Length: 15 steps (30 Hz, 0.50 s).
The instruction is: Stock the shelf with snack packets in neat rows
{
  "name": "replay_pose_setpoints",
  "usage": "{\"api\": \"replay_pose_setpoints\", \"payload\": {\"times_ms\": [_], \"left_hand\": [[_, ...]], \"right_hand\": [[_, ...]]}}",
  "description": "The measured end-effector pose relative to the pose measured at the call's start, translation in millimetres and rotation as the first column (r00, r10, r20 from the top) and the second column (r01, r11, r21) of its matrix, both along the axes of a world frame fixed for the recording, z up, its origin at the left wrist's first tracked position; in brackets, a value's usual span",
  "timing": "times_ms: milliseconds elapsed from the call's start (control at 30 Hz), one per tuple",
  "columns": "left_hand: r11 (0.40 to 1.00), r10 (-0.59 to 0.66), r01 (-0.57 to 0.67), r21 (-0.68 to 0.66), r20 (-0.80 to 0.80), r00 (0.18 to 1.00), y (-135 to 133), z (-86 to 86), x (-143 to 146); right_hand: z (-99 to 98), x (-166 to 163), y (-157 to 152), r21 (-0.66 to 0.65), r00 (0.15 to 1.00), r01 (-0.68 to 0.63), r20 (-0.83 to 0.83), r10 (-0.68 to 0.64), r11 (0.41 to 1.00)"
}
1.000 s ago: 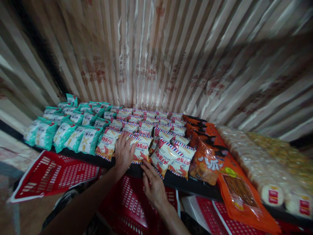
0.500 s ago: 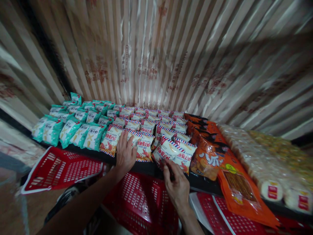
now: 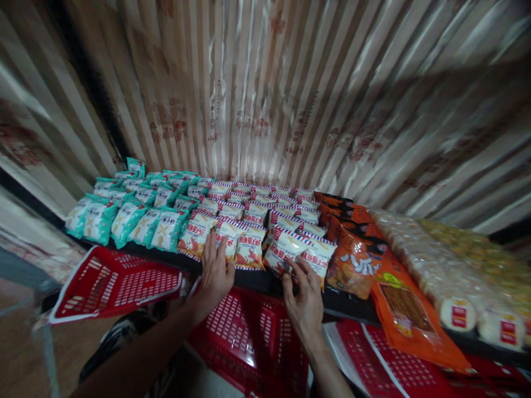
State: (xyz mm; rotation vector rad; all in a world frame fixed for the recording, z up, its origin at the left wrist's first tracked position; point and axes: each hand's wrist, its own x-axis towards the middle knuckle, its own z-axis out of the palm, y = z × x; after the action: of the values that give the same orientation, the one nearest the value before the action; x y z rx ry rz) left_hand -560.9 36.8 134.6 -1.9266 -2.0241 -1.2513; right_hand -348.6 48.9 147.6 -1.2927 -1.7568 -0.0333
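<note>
White-and-orange snack bags point(image 3: 249, 246) with striped top edges stand in rows on a black shelf point(image 3: 271, 284). My left hand point(image 3: 216, 271) rests with fingers stretched against the front of a snack bag in the foremost row. To its right, my right hand point(image 3: 305, 301) has its bent fingertips at the lower front of a slightly tilted snack bag point(image 3: 284, 246). A gap shows between its thumb and index finger, and the bag is not visibly gripped. Another such bag point(image 3: 318, 258) stands just behind that hand, partly covered by it.
Teal bags point(image 3: 170, 229) fill the shelf's left end. Orange bags point(image 3: 352, 265), a flat orange packet point(image 3: 409, 315) jutting over the front edge, and wrapped round white packs point(image 3: 458, 315) lie right. Red baskets point(image 3: 244, 331) sit below; a striped curtain point(image 3: 257, 99) hangs behind.
The view has shifted slightly, moving the shelf goods on the left rightward. The snack bag at my right hand now leans less. Both hands stay at the front row.
</note>
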Motion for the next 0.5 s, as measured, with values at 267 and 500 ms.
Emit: {"api": "replay_pose_setpoints", "payload": {"times_ms": [267, 500], "left_hand": [[1.000, -0.008, 0.009, -0.016, 0.023, 1.000, -2, -0.5, 3], [1.000, 0.007, -0.007, -0.009, 0.041, 0.999, -3, 5.1, 12]], "right_hand": [[-5.1, -2, 9, -0.016, 0.999, -0.027, 0.030, 0.028, 0.999], [0.2, -2, 3, 0.009, 1.000, 0.011, 0.018, -0.011, 1.000]]}}
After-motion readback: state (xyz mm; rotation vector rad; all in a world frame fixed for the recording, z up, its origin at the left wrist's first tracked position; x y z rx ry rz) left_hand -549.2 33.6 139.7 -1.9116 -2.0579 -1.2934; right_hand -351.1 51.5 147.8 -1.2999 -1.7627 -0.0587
